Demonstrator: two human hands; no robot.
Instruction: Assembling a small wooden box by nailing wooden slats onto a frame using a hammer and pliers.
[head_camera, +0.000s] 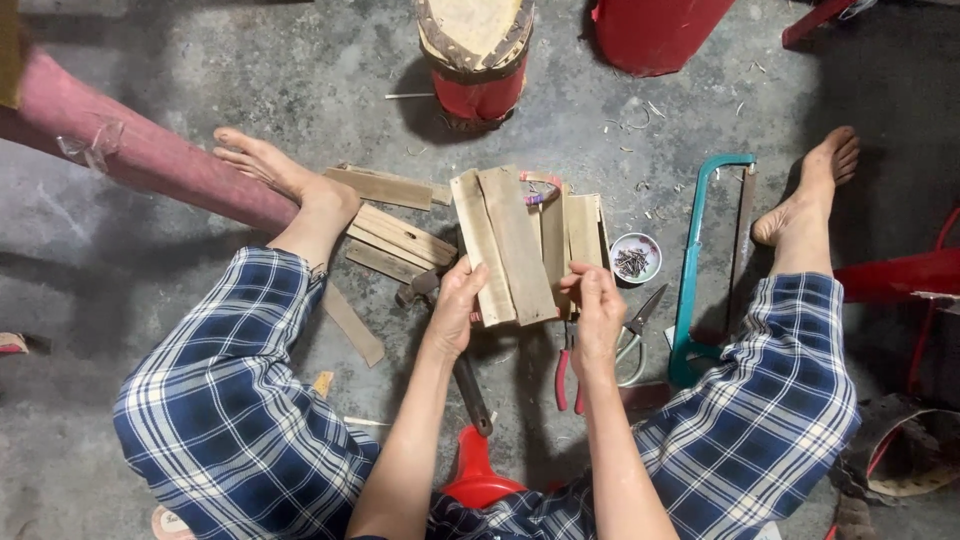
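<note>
My left hand (458, 300) grips the near ends of two flat wooden slats (502, 245), held side by side and tilted away from me. My right hand (596, 305) pinches the near end of more slats (575, 235) standing just right of them. Under my hands lie red-handled pliers (565, 375) and a hammer (470, 385) with a dark handle. A small round dish of nails (635, 258) sits just right of the slats.
Loose wooden strips (395, 240) lie by my left foot. A teal-framed hacksaw (700, 260) and scissors (635, 330) rest on the concrete floor at right. A red drum-like block (478, 60), a red cylinder (655, 30) and a pink pole (150, 155) stand around.
</note>
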